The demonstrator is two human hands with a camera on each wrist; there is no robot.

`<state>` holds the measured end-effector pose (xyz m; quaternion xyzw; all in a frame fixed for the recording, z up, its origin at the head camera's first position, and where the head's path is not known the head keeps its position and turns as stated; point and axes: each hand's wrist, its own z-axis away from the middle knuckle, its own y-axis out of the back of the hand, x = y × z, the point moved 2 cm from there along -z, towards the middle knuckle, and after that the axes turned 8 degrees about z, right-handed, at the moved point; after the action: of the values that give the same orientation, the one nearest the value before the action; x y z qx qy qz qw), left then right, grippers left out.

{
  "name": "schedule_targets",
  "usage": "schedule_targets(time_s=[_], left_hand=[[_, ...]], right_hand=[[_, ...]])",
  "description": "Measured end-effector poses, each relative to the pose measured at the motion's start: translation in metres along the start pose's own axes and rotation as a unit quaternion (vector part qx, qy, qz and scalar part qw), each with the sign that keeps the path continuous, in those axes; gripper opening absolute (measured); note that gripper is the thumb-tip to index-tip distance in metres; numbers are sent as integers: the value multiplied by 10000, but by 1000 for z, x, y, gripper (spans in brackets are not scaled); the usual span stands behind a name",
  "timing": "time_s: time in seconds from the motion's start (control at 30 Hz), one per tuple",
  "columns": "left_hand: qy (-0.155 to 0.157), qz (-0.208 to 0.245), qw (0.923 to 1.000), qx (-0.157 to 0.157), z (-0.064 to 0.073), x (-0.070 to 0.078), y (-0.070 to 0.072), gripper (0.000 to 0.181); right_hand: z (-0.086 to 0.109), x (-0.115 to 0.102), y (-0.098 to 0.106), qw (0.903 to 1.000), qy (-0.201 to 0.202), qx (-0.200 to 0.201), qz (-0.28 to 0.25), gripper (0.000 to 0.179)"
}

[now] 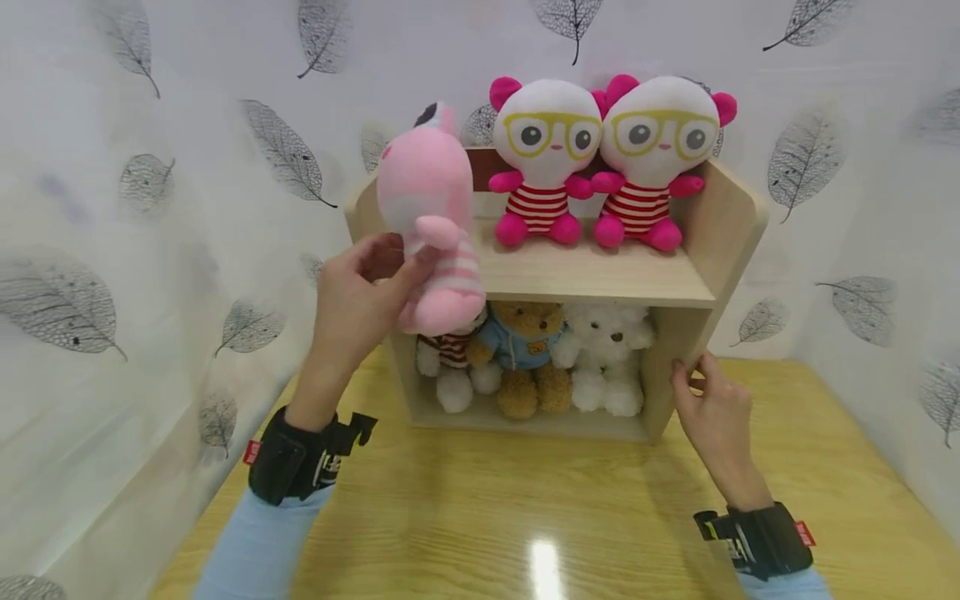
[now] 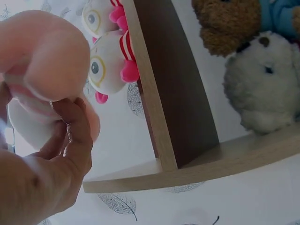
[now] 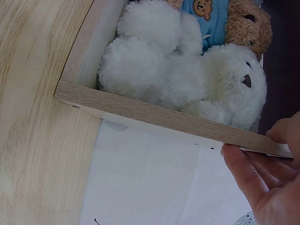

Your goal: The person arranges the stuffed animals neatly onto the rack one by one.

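Note:
My left hand [image 1: 360,292] grips a pink plush toy [image 1: 431,183] with a white-striped body, held up in front of the left end of the wooden shelf [image 1: 585,271]. In the left wrist view my thumb and fingers [image 2: 75,126] press into the plush. My right hand [image 1: 712,408] pinches the front edge of the shelf's right side panel, thumb inside and fingers outside, as the right wrist view shows. Two panda plush toys [image 1: 546,150] with yellow glasses and red-striped bodies sit side by side on the upper board.
In the lower compartment sit a white plush bear [image 1: 606,358], a brown bear in a blue hoodie [image 1: 525,358] and a striped-shirt plush [image 1: 453,358], partly hidden by the pink toy. The shelf stands on a wooden table [image 1: 480,508] before a leaf-patterned curtain [image 1: 187,83].

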<state>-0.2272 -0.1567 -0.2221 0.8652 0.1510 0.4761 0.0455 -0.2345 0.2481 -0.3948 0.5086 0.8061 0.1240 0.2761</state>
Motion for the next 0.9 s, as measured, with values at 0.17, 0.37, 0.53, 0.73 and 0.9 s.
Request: schedule_targets(time_s=[0.17,0.37,0.53,0.73,0.9], left_hand=[[-377,-292,9981,383,-15,4,-12,49],[-1291,-815,9869,521,-35,-1,-27,52],[-1064,-1319,9846,423,-48,-8,-37,59],[-438,-1730,9831,415,-60,-18,-43,58],[185,-1567,9871,259,-70,-23,-48,67]], right_hand=[[1,2,3,10000,-20,-81,28,17],[1,2,1,10000,-13,-75,-4,18],[2,3,0,10000,9,-91,-6,19],[2,3,-1,9999,32,-123,3,17],[2,3,-1,9999,8,-124,-47,17]])
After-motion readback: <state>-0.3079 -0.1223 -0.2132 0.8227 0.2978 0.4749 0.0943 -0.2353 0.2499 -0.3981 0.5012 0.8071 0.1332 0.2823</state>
